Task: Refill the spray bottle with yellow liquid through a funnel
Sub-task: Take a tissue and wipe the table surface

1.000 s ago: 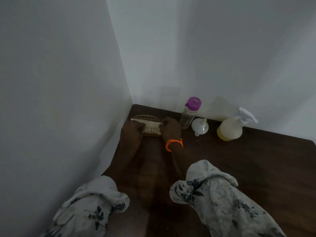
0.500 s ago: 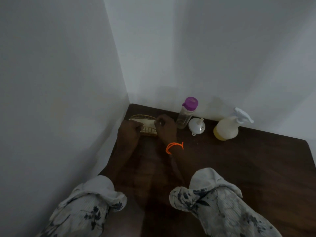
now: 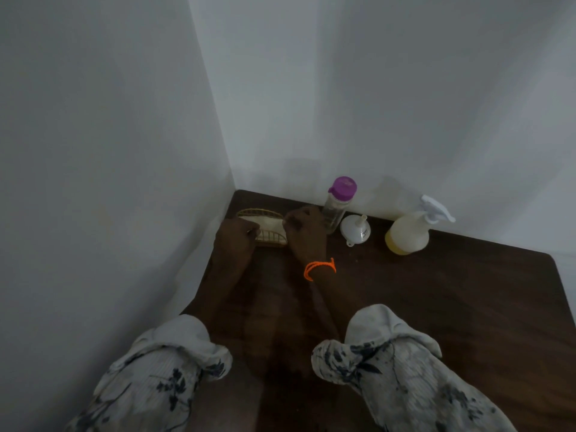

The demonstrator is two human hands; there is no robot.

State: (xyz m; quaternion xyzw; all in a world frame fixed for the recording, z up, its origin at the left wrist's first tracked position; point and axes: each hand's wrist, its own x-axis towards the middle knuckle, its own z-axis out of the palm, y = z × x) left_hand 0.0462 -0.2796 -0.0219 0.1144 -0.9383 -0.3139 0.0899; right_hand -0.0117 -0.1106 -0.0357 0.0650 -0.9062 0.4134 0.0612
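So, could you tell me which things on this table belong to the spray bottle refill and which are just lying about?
For the job:
- spray bottle, some yellow liquid inside, sprayer on
- white funnel, lying on the table
- purple-capped bottle, probably; contents unclear

Lying about:
- small woven basket with something pale in it, touched by left hand and right hand

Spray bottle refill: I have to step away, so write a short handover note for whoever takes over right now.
Left hand and right hand: both on the small wicker basket with a pale cloth in the table's far left corner; the exact grip is unclear.
Spray bottle: far right by the wall, trigger head on, a little yellow liquid at the bottom.
White funnel: lying on the table, unused.
Purple-capped bottle: upright, capped.
Done: nothing poured.
Left: unscrew the sprayer, seat the funnel, pour, reclose.
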